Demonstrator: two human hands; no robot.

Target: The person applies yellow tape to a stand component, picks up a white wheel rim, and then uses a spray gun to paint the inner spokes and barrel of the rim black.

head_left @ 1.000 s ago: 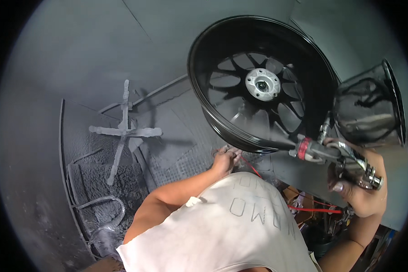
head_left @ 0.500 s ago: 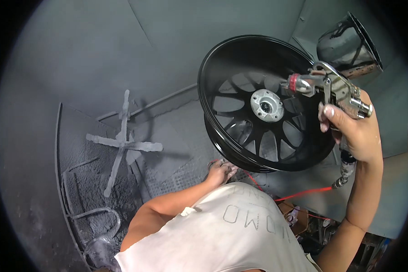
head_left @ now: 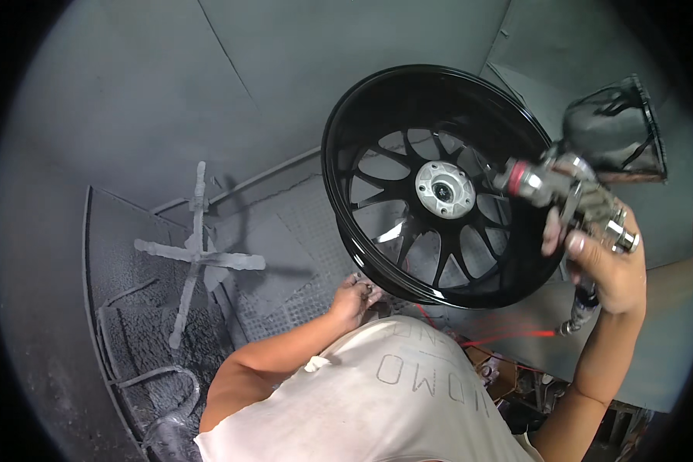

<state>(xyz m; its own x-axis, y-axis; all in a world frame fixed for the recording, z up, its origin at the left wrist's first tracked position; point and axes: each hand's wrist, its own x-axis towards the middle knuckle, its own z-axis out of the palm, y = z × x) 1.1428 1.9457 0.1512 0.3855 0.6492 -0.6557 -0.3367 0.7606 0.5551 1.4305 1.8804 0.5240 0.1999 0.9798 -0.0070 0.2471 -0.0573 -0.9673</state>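
A glossy black car wheel rim (head_left: 333,165) is tilted in front of me, with thin spokes and a bare silver hub (head_left: 445,190). My right hand (head_left: 612,269) is closed round a metal spray gun (head_left: 574,196), which has a red ring behind its nozzle and a paint-streaked cup (head_left: 612,131) on top. The nozzle points left, across the right part of the rim. Below the rim's lower left edge, my left hand (head_left: 353,302) has its fingers curled; what they hold, if anything, is hidden.
A red hose (head_left: 508,337) runs below the gun. On the left stands a paint-crusted cross-shaped stand (head_left: 198,254). Grey-coated walls (head_left: 285,61) surround the grated floor (head_left: 292,289). At lower right, an open cardboard box (head_left: 500,381) sits among clutter.
The spray gun and my right hand have come lower beside the rim. The whole scene has shifted slightly, the rim and my left hand appearing a little further left and lower.
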